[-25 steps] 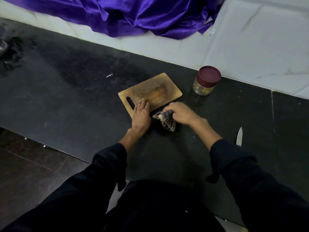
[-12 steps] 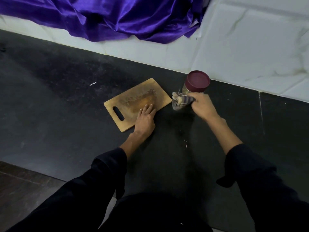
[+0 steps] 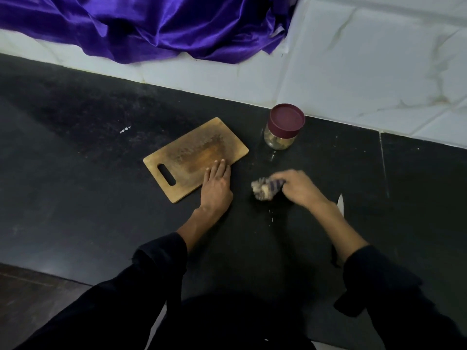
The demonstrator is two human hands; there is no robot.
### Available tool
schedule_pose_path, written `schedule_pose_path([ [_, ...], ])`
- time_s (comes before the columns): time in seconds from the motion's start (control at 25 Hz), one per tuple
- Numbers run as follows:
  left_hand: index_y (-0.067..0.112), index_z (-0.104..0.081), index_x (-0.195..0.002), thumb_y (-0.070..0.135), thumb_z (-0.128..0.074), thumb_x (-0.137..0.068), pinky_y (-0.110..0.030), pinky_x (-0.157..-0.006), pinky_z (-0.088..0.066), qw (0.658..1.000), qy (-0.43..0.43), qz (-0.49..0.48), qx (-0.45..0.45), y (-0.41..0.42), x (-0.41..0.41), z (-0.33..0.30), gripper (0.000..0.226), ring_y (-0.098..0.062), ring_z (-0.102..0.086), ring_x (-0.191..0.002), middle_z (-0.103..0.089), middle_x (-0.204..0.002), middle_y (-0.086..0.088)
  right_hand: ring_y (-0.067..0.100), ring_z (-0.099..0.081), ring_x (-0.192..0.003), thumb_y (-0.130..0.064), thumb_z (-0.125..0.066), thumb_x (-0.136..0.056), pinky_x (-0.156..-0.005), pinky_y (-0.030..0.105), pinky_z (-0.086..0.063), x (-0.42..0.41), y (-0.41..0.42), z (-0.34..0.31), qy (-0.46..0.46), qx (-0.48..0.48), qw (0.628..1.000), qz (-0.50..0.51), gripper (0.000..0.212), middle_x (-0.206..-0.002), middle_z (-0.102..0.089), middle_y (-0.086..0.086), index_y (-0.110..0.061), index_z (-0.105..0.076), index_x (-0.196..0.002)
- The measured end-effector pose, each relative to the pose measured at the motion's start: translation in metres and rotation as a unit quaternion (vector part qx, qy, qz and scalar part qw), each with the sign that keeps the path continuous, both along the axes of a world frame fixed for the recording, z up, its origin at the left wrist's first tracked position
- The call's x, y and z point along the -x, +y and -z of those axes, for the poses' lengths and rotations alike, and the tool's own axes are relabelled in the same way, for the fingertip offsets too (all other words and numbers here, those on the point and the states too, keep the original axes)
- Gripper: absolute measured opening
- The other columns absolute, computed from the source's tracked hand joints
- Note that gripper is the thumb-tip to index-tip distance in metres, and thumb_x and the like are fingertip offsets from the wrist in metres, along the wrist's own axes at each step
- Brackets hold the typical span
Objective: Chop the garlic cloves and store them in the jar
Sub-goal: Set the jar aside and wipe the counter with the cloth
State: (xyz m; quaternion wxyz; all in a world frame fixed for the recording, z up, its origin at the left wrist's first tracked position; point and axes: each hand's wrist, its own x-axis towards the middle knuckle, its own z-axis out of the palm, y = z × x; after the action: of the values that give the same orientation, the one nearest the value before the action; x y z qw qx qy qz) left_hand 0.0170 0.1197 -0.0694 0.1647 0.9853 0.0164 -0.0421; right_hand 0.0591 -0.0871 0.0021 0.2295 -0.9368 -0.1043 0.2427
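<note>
A purple satin cloth (image 3: pixel 151 29) is lying bunched along the pale tiled wall (image 3: pixel 366 72) at the far left and middle, hanging down over its lower edge; below it the black countertop (image 3: pixel 75 173) is stretching across the whole view, with a small white speck (image 3: pixel 125 130) sitting on it left of centre. A wooden cutting board (image 3: pixel 194 157) is lying flat and turned at an angle on the counter, its handle slot (image 3: pixel 166 174) pointing toward the near left; its surface is looking stained and scored, and no garlic is showing on it. The left hand (image 3: pixel 217 185) is resting with straight, relaxed fingers on the board's near right corner, palm down, holding nothing; its dark sleeve (image 3: pixel 141 274) is reaching in from below. Just to the right, apart from the board, a crumpled striped rag (image 3: pixel 265 189) is sitting on the counter; the right hand (image 3: pixel 298 188) is gripping it with curled fingers, though the hand is blurred. Beyond the rag, near the wall, the glass jar (image 3: pixel 280 137) is standing upright with its maroon lid (image 3: pixel 286 120) on; pale chopped pieces are showing through the glass at the bottom. At the far right a knife blade (image 3: pixel 340 204) is lying on the counter just beside the right forearm, its handle hidden by the arm.
</note>
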Motion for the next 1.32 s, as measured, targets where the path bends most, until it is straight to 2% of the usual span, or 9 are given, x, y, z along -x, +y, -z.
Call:
schedule_pose_path([
  [0.12,0.010,-0.021,-0.150,0.004,-0.041,-0.093,-0.035,-0.118,0.002,0.999,0.017,0.050,0.009,-0.019,0.009,0.000,0.061,-0.022,-0.001,-0.148,-0.008,-0.160,-0.008,0.030,-0.059,-0.118,0.010,-0.044,-0.089,-0.100,0.041,-0.046,-0.034,-0.003,0.005,-0.139,-0.022,0.987,0.084,0.059,-0.129,-0.065,0.013,-0.022,-0.063,-0.134],
  [0.32,0.011,-0.017,-0.151,0.006,-0.040,-0.093,-0.032,-0.118,0.001,0.997,0.047,0.067,0.001,-0.026,0.013,0.009,0.063,-0.019,-0.001,-0.148,-0.006,-0.161,-0.005,0.030,-0.041,-0.141,0.004,-0.046,-0.092,-0.115,0.048,-0.033,-0.033,0.012,0.038,-0.100,0.092,0.991,-0.017,0.069,-0.154,-0.044,0.007,-0.037,-0.045,-0.147],
  [0.48,0.011,-0.017,-0.152,0.005,-0.040,-0.093,-0.032,-0.118,0.001,0.997,0.049,0.061,-0.003,-0.027,0.015,0.011,0.063,-0.019,-0.001,-0.148,-0.006,-0.161,-0.004,0.023,-0.058,-0.124,0.004,-0.046,-0.092,-0.106,0.038,-0.044,0.007,-0.016,0.024,-0.065,0.063,0.994,-0.066,0.057,-0.136,-0.062,0.005,-0.030,-0.062,-0.134],
  [0.6,0.010,-0.020,-0.151,0.003,-0.039,-0.093,-0.033,-0.119,-0.001,0.997,0.048,0.062,0.013,-0.027,0.015,0.009,0.062,-0.020,-0.002,-0.148,-0.009,-0.161,-0.005,0.030,-0.063,-0.117,0.009,-0.043,-0.085,-0.099,0.038,-0.048,-0.018,-0.048,0.009,-0.088,0.019,0.995,0.036,0.057,-0.125,-0.069,0.011,-0.022,-0.069,-0.126],
  [0.72,0.009,-0.023,-0.150,0.001,-0.039,-0.092,-0.034,-0.120,-0.004,0.996,0.053,0.067,0.018,-0.026,0.015,0.004,0.061,-0.021,-0.005,-0.148,-0.011,-0.160,-0.006,0.037,-0.061,-0.113,0.003,-0.043,-0.090,-0.093,0.041,-0.048,-0.049,-0.076,0.021,-0.108,0.069,0.985,0.115,0.051,-0.124,-0.066,0.018,-0.020,-0.065,-0.130],
  [0.8,0.009,-0.026,-0.150,-0.002,-0.040,-0.090,-0.034,-0.120,-0.006,0.995,0.059,0.071,0.024,-0.025,0.014,0.001,0.062,-0.021,-0.007,-0.148,-0.013,-0.160,-0.006,0.040,-0.056,-0.117,-0.003,-0.041,-0.095,-0.098,0.043,-0.046,-0.044,-0.072,0.036,-0.080,0.101,0.984,0.122,0.051,-0.130,-0.057,0.020,-0.022,-0.056,-0.140],
  [0.96,0.008,-0.027,-0.149,-0.005,-0.043,-0.086,-0.035,-0.121,-0.010,0.993,0.080,0.078,0.041,-0.021,0.011,-0.003,0.066,-0.022,-0.010,-0.148,-0.016,-0.159,-0.008,0.036,-0.055,-0.115,-0.008,-0.041,-0.097,-0.094,0.040,-0.043,0.000,-0.024,0.052,-0.057,0.065,0.995,0.041,0.041,-0.124,-0.052,0.017,-0.017,-0.058,-0.134],
  [1.16,0.006,-0.030,-0.148,-0.007,-0.044,-0.085,-0.037,-0.120,-0.014,0.992,0.073,0.098,0.043,-0.013,0.031,-0.004,0.066,-0.023,-0.014,-0.147,-0.021,-0.158,-0.009,0.028,-0.055,-0.109,0.002,-0.042,-0.089,-0.092,0.044,-0.047,0.075,-0.020,0.048,-0.012,0.049,0.992,-0.117,0.054,-0.112,-0.053,0.007,-0.024,-0.062,-0.132],
  [1.32,0.006,-0.035,-0.146,-0.013,-0.040,-0.083,-0.037,-0.120,-0.015,0.991,0.041,0.093,0.091,0.004,0.071,-0.002,0.066,-0.022,-0.014,-0.147,-0.026,-0.156,-0.007,0.026,-0.055,-0.111,0.009,-0.045,-0.086,-0.091,0.032,-0.041,0.113,-0.040,0.033,0.044,0.038,0.980,-0.189,0.056,-0.115,-0.059,0.011,-0.020,-0.065,-0.130],
])
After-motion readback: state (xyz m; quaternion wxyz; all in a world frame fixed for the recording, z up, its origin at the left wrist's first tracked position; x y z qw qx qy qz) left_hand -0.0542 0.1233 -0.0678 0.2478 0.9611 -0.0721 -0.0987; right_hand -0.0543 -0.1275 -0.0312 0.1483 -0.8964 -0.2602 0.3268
